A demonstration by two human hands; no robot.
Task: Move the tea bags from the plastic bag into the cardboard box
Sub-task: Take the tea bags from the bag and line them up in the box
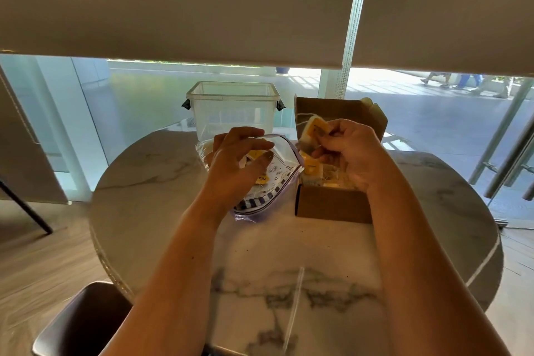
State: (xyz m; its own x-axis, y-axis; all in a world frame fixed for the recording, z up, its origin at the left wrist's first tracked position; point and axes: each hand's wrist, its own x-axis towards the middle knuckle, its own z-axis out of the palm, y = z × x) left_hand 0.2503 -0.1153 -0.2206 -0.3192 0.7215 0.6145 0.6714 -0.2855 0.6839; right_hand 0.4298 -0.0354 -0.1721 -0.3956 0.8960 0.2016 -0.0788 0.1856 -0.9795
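Note:
A clear zip plastic bag [277, 179] lies open on the marble table, with yellow-tagged tea bags inside. My left hand [237, 159] grips the bag's upper rim and holds its mouth open. To the right stands an open brown cardboard box [332, 205] with several tea bags [313, 172] in it. Above the box my right hand [352, 150] pinches a small bunch of tea bags [313, 131] with yellow tags and white strings.
A clear plastic tub [234, 107] with black clips stands behind the bag at the far edge of the round marble table [289, 254]. A dark chair [81, 321] sits at lower left. A thin clear strip [294, 306] lies on the near tabletop.

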